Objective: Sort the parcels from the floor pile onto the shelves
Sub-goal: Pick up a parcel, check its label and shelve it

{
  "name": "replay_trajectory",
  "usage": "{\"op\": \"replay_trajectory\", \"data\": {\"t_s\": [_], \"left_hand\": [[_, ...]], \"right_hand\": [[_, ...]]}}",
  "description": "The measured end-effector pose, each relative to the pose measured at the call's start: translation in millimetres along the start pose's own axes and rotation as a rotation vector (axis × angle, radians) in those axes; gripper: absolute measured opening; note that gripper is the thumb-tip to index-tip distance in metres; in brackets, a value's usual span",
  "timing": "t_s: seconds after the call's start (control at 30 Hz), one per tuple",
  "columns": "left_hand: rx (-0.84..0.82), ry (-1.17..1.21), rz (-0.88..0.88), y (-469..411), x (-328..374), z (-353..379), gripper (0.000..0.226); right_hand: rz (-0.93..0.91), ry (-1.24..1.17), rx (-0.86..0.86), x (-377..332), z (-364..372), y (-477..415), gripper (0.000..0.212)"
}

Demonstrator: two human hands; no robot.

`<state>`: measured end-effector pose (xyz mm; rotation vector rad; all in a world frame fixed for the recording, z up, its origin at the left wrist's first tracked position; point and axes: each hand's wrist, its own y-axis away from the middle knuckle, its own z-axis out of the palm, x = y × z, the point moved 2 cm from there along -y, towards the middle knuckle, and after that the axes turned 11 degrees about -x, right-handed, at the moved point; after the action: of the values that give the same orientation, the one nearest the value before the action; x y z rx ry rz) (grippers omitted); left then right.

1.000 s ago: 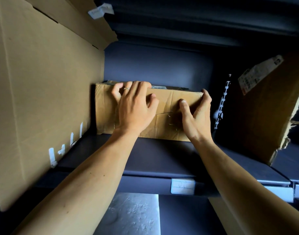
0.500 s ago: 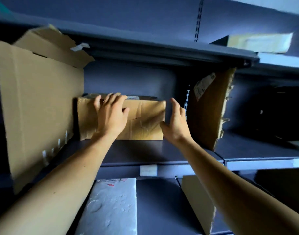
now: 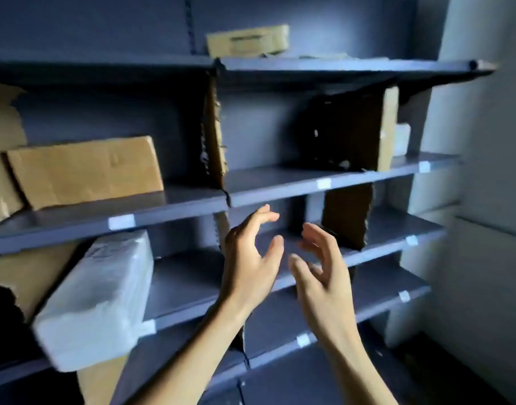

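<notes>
A brown cardboard parcel [image 3: 84, 171] stands on the middle blue shelf [image 3: 169, 206] at the left, a little tilted, with nothing touching it. My left hand [image 3: 251, 258] and my right hand [image 3: 324, 273] hover in front of the shelves, well to the right of and below that parcel. Both hold nothing, fingers spread and relaxed, palms turned toward each other. A white wrapped parcel [image 3: 96, 299] lies on the shelf below, sticking out over its front edge. The floor pile is out of view.
Torn cardboard dividers [image 3: 214, 135] stand upright between shelf bays; a darker one [image 3: 347, 217] is on the lower shelf. A flat brown parcel [image 3: 248, 40] lies on the top shelf. A small white item [image 3: 401, 140] sits far right. A grey wall [image 3: 484, 200] bounds the right side.
Both hands have let go of the brown parcel and pulled back and to the right. The view has drawn away, so more shelves show.
</notes>
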<state>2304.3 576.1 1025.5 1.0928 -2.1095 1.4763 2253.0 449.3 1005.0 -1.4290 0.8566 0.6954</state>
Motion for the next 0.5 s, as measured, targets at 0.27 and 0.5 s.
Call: {"op": "replay_trajectory", "data": {"t_s": [0.27,0.5], "left_hand": [[-0.476,0.312,-0.2,113.2,72.9,261.1,0.031],[-0.809,0.407,0.006,130.5,171.8,443.7,0.047]], "right_hand": [[0.398,0.147,0.451,46.8,-239.3,169.8,0.046],[0.469,0.302,0.814,40.9,-401.8,240.5,0.046]]}}
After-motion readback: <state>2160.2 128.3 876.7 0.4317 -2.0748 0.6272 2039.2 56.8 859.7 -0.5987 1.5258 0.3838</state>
